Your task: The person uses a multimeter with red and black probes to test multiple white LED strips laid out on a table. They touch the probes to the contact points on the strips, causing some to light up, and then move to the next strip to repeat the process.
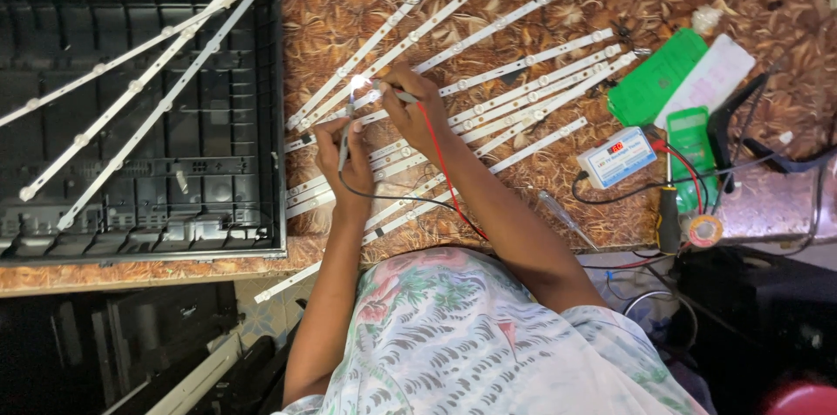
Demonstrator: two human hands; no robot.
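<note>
My left hand grips a black test probe with a black wire, its tip on a white LED strip. My right hand holds a second probe with a red wire, touching the same strip. One LED on that strip glows bright white between the two probe tips. Several white LED strips lie fanned across the brown patterned table. Both wires run to a small white tester box with a red display.
A black panel housing with three LED strips on it fills the left. Green cards, a white sheet, a screwdriver, a solder roll and black cables sit at the right. The table edge runs below my arms.
</note>
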